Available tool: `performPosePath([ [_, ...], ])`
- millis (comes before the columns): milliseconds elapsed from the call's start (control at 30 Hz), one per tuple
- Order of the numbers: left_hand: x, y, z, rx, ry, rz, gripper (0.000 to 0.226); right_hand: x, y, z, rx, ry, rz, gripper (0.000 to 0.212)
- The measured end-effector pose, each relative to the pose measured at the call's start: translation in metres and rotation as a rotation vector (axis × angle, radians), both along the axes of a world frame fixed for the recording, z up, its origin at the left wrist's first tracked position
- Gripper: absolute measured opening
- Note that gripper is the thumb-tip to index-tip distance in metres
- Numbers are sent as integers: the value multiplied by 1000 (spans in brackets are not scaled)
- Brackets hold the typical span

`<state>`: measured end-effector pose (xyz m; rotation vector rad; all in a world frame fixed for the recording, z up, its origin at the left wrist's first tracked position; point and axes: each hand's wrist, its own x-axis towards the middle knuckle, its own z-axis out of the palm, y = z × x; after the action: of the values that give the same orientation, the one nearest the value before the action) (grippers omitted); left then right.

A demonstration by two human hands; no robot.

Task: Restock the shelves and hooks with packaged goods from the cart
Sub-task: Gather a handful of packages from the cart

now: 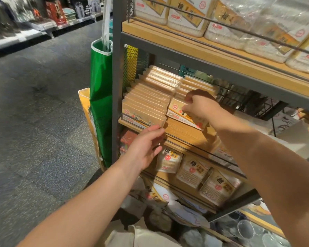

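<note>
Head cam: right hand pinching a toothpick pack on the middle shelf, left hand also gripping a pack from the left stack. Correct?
Not quite. The left hand has no grip on anything: its fingers are straight, fingertips at the front of the left stack of toothpick packs. The rest holds: the right hand pinches a toothpick pack on the middle shelf. The head view shows it.

Speckled grey floor (34, 107) at left; green bag (101, 97) hanging against the grey upright post (117, 77), with a yellow bag (86, 104) just behind; across the aisle, a blurred far shelf (43, 27) carrying a red box (54, 12) and dark cartons
</note>
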<state>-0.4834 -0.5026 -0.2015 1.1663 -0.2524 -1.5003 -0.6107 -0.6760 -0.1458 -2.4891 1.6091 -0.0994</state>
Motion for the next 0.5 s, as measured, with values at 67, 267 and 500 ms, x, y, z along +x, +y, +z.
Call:
performPosePath([
  [67,0,3,-2,1,8,-46,21,-2,8,4,-26,-40,16,42],
  [267,-11,10,5,2,65,-222,7,-31,60,30,20,-257,-39,41],
  [500,-60,27,0,-106,-198,-662,8,-113,188,-5,-11,-414,-374,39],
])
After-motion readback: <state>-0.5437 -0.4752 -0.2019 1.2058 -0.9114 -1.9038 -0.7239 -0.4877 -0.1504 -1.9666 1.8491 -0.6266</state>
